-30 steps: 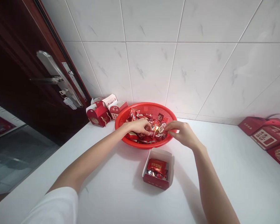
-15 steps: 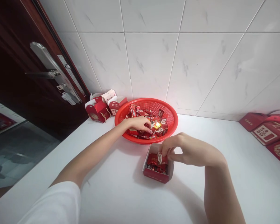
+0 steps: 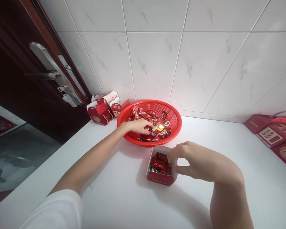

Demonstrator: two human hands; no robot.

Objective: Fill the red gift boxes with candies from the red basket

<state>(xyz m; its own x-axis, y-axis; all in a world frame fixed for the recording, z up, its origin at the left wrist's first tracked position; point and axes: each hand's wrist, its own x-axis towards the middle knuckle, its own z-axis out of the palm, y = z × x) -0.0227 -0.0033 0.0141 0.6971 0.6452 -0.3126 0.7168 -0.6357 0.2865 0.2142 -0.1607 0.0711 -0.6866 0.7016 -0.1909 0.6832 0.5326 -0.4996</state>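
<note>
My left hand (image 3: 139,126) reaches into a red plastic colander (image 3: 176,119), its thumb and fingers apart and touching the heap of wrapped candies (image 3: 166,124). A candy with a dark red wrapper (image 3: 153,133) lies just by its fingertips. Nearer to me stands a small open red gift box (image 3: 159,178), white inside, with several red-wrapped candies (image 3: 160,163) in it. My right hand (image 3: 189,159) is at the box's right side, fingers over the wall and thumb apart from them. No candy shows between its fingers.
Open red gift boxes (image 3: 98,111) stand at the back left beside the colander. More red boxes (image 3: 274,133) are at the right edge. A tiled wall (image 3: 152,66) closes off the back of the white table (image 3: 114,197); a dark door with a handle (image 3: 50,74) is at left.
The candy from my right hand now lies in the gift box, and that hand has shifted slightly right with its fingers more open. My left fingers have drawn back slightly over the candies.
</note>
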